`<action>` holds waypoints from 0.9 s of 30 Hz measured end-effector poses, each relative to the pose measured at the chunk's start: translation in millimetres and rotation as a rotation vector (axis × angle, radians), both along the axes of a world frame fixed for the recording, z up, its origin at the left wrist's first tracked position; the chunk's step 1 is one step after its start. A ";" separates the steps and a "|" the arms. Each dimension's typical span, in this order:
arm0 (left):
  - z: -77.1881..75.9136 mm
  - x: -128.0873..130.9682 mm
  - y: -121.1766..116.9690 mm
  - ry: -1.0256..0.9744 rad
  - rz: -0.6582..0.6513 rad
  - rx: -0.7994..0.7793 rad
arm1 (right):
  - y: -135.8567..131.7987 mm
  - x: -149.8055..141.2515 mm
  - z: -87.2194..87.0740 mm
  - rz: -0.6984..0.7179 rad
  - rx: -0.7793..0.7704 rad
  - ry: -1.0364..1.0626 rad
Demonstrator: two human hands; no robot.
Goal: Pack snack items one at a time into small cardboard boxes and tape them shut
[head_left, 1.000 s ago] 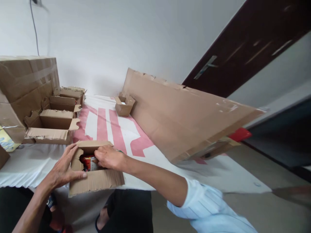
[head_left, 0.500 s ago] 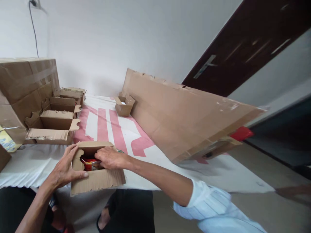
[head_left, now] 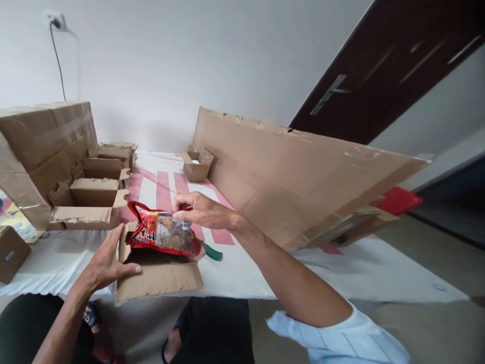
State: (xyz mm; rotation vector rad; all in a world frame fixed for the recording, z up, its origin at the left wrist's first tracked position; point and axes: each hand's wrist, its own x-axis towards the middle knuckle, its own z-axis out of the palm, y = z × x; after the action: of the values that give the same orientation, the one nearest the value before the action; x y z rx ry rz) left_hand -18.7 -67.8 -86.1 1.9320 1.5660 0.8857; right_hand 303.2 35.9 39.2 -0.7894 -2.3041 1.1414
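My right hand (head_left: 199, 210) pinches the upper edge of a red food packet (head_left: 166, 233) with a clear window and dark writing; brown contents show through. The packet lies tilted over the open top of a small cardboard box (head_left: 159, 280) at the table's front edge. My left hand (head_left: 109, 263) grips the left end of that box, thumb on the near flap and fingers along the far side. Behind the packet's right end, a green curved thing (head_left: 212, 253), perhaps a handle, lies on the cloth.
Several open cardboard boxes (head_left: 89, 205) line the left, against a large carton (head_left: 49, 146). A small open box (head_left: 197, 166) stands farther back. A big cardboard panel (head_left: 295, 182) leans on the right, with a red object (head_left: 399, 200) behind its near end. White-and-pink cloth (head_left: 242, 273) covers the table.
My right hand has lifted the red packet up out of the box, where it lay mostly inside. My left hand stays on the box. The view has shifted slightly.
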 end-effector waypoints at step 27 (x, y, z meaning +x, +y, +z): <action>90.7 53.0 52.9 -0.782 0.002 0.030 | -14.5 -60.2 -71.8 -0.133 -0.518 0.712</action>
State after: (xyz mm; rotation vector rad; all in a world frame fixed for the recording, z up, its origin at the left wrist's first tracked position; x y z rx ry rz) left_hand 34.2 -14.9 4.6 1.3289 1.0750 1.4399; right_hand 243.0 21.4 -32.6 -0.5590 -1.3738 1.6518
